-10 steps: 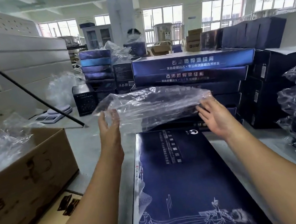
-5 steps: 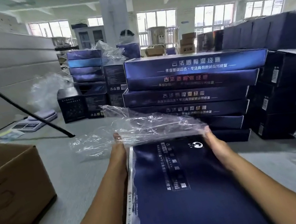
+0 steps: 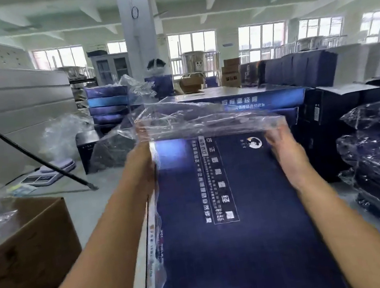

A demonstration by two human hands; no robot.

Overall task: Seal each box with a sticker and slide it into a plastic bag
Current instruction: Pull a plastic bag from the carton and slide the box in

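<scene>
Bag (image 3: 205, 119) mouth is stretched wide at the far end of the box (image 3: 238, 248), presumably to clear both corners; left hand (image 3: 141, 162) and right hand (image 3: 284, 151) each pinch one edge, fingers curled.

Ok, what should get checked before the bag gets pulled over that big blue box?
1. The left hand grips the plastic bag: ok.
2. The right hand grips its other side: ok.
3. Bag mouth spread across the far end of the blue box: ok.
4. A sticker seal on the box: cannot tell, none visible.
5. Box inside the bag: not ok, most of its top is bare.
</scene>
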